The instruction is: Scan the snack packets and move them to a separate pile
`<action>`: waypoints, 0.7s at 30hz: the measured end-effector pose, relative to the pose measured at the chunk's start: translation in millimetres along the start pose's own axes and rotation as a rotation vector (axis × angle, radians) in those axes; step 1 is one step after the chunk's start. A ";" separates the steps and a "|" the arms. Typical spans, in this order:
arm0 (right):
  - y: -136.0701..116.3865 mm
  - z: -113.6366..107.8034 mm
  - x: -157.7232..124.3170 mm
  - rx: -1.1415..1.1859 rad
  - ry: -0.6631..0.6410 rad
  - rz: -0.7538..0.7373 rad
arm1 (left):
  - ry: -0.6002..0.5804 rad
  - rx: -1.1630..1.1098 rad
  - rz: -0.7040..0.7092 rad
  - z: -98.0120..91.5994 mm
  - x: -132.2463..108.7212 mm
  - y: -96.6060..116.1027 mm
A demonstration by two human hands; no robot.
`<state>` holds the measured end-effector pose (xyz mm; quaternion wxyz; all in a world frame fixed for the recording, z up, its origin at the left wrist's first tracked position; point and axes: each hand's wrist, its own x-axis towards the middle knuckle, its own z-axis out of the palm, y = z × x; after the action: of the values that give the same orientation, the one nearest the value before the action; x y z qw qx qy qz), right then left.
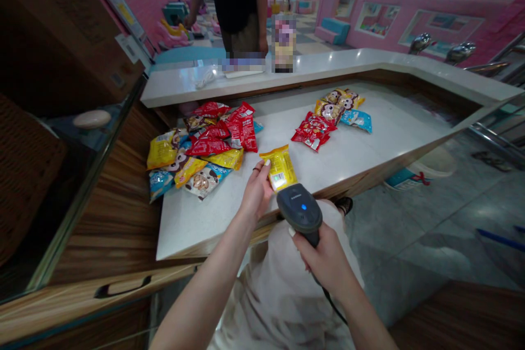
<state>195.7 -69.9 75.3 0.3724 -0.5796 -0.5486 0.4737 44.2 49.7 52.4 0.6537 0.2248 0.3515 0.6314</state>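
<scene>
My left hand [259, 188] grips a yellow snack packet [281, 166] by its left edge, with the barcode side facing up. Wrapped in my right hand [324, 254] is the handle of a dark grey barcode scanner [299, 209], a blue light glowing on top. The scanner's head is just at the packet's lower edge; whether they touch I cannot tell. Left of my left hand lies a heap of snack packets [209, 142] in red, yellow and blue. Farther right on the counter is a smaller group with a red packet [314, 131] and a blue packet [356, 120].
The white counter [197, 229] has a raised ledge [328, 68] along its far side. A person [235, 5] stands beyond it. A cardboard box [61, 22] and a wicker basket [24, 175] are at the left. The scanner's cable [334, 306] hangs by my lap.
</scene>
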 end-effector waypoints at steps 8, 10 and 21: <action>-0.3 -1.3 -1.4 -0.011 -0.038 0.004 | 0.040 0.031 -0.002 -4.1 3.1 -2.1; 0.7 -1.5 -1.1 0.006 -0.038 0.014 | 0.055 0.036 -0.002 -5.4 4.7 -3.0; 3.0 -14.6 1.6 0.021 0.006 0.040 | 0.062 0.270 0.064 11.2 40.3 -14.8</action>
<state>210.5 -67.5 76.3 0.3707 -0.5880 -0.5307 0.4849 60.7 89.6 41.7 0.5857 0.3023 0.4462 0.6054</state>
